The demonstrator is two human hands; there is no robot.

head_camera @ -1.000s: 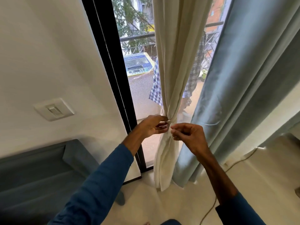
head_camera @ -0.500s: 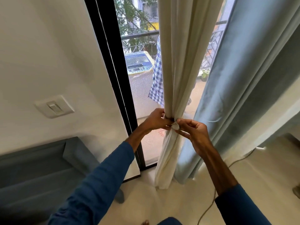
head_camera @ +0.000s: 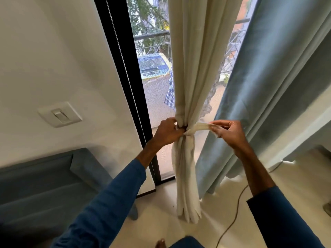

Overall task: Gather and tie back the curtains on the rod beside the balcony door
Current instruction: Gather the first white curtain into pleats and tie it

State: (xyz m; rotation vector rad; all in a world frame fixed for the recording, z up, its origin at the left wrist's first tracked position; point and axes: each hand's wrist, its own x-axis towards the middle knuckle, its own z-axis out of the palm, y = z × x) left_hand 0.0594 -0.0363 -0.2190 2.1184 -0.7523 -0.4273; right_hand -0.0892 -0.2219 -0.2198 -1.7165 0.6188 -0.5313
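Hanging in the middle of the view, the cream curtain is gathered into 1 narrow bundle and squeezed into a waist a little below the centre. Under this waist the cloth falls loose to the pale floor at 6 o'clock. A strip of the same cream fabric goes around the waist and runs out flat toward 3 o'clock. I cannot tell if a knot is already made.

The left hand is on the 9 o'clock side of the waist. Its fingers are curled and grip the bundle there, touching the strip. The right hand is on the 3 o'clock side, apart from the bundle. Its thumb and fingers pinch the free end of the strip and hold it stretched, almost level. Both arms wear dark blue sleeves.

At 3 o'clock of the cream curtain hangs a blue-grey curtain, not gathered, reaching down to the floor. At 9 o'clock stands the black door frame. Through the glass between them a balcony railing shows toward 12 o'clock, with a blue and white washing machine below it. A checked cloth shows just behind the cream curtain's left edge.

Farther toward 9 o'clock, the white wall carries 1 switch plate. A grey-blue sofa is at 8 o'clock. A thin cable lies on the floor at 5 o'clock.
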